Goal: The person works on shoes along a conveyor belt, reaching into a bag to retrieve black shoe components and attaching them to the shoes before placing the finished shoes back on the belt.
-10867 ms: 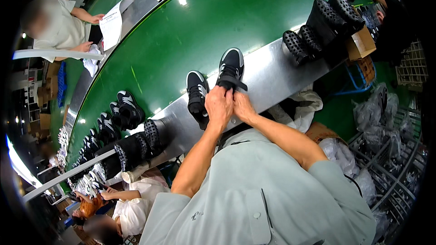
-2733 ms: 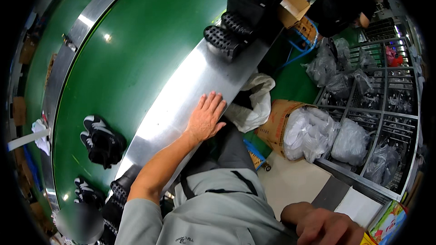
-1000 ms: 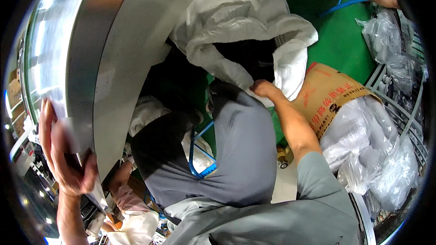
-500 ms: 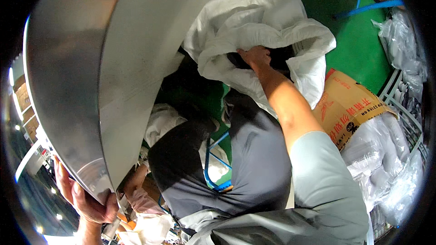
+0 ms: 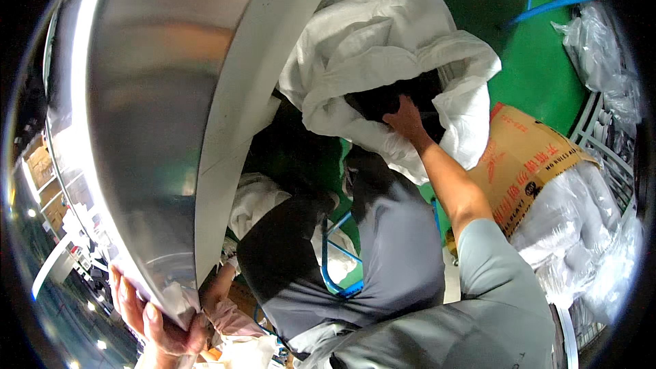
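Note:
A large white sack (image 5: 383, 10) stands beyond my knees, its mouth folded wide around dark contents (image 5: 383, 99) that I cannot make out. Inside that mouth is my right hand (image 5: 408, 121), over the dark contents, thumb and forefinger apart; the other fingers are partly hidden. At the lower left, my left hand (image 5: 160, 324) is closed at the near corner of a shiny metal table (image 5: 164, 116). Its fingers curl at the edge beside a crumpled, clear-looking patch (image 5: 180, 303). What they grip is unclear.
To the right, a torn brown carton (image 5: 529, 164) adjoins clear plastic bags (image 5: 574, 212) by a grey metal rack (image 5: 601, 140). Blue stool legs (image 5: 557, 5) rise at the upper right on the green floor (image 5: 533, 89). Another person's forearm (image 5: 220, 281) shows beneath the table.
My right hand has shifted slightly right and lower in the picture within the sack's mouth, its thumb and forefinger now apart. The view has turned, moving the table and left hand rightward.

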`<state>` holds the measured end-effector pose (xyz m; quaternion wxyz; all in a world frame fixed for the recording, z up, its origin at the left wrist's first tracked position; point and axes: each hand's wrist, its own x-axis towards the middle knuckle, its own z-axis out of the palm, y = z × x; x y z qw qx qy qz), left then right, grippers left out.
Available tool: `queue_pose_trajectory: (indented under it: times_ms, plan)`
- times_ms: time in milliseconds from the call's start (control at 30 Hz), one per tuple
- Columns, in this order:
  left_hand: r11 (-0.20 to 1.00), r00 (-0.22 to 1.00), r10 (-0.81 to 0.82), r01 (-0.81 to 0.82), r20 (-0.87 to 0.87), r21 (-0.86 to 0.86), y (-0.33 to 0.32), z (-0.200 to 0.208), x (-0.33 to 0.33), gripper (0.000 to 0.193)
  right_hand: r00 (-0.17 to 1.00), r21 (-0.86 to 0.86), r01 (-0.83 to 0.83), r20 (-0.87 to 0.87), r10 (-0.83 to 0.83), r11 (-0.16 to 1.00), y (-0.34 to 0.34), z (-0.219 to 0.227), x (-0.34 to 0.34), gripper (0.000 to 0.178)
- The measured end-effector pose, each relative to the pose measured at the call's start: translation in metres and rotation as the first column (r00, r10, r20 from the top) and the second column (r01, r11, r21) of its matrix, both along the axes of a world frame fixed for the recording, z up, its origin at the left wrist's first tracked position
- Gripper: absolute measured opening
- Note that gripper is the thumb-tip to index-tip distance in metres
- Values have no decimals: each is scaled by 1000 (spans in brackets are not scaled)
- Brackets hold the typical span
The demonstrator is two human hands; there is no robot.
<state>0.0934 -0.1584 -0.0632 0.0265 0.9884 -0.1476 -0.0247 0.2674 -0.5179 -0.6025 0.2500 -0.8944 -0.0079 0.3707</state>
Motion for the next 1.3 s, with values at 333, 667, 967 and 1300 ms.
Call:
queue_pose_trajectory:
  times_ms: [333,667,967,1300]
  plan:
    - [986,996,-5,18,83,-164,-15,-8,21,73,684,670,728,-699,-211,141,-96,188,-34,55]
    - [892,943,308,-239,127,-384,-88,-11,1,67,911,912,84,93,-401,402,-72,395,-55,63]
    - [-347,783,-48,-595,-620,-725,-232,-143,3,64,754,524,-355,650,-94,774,-30,382,-152,78]
    - [-509,759,98,-517,-643,-688,-191,-162,-56,78,752,262,-466,621,222,845,-25,330,-141,55]
